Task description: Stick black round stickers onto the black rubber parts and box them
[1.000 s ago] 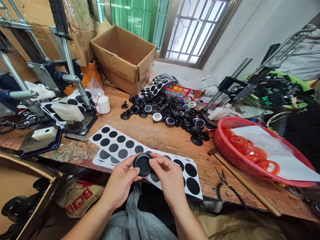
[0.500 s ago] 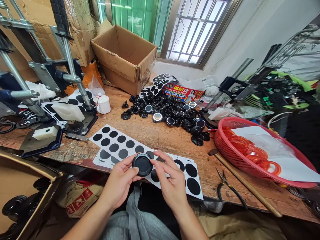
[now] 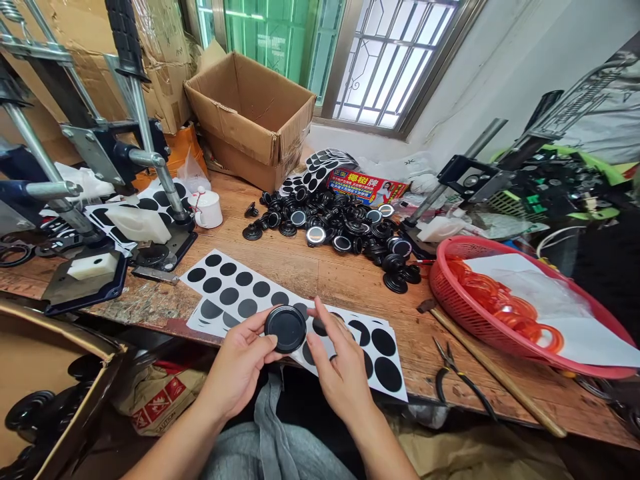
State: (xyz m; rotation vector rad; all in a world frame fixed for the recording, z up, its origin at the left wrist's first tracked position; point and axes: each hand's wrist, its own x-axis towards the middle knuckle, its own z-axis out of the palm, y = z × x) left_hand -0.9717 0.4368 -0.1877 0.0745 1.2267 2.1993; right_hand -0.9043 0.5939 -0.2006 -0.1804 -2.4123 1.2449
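Observation:
My left hand (image 3: 240, 363) grips a round black cap (image 3: 285, 329) by its rim, held above the near edge of the wooden table (image 3: 320, 273). My right hand (image 3: 340, 363) is beside the cap with its fingers spread and reaching down onto a white sheet of black round stickers (image 3: 235, 293) that lies under both hands. A heap of black caps (image 3: 340, 230), some with shiny inserts, lies in the middle of the table beyond the sheets.
A red basket (image 3: 450, 300) with orange rings and white paper sits at right, with pliers (image 3: 453, 373) and a wooden stick (image 3: 495, 370) before it. Hand presses (image 3: 150, 167) stand at left, an open cardboard box (image 3: 250, 113) behind, a white cup (image 3: 207, 208) nearby.
My right hand has left the cap's rim and its fingers have spread down toward the sticker sheet. My left hand still holds the cap in the same place.

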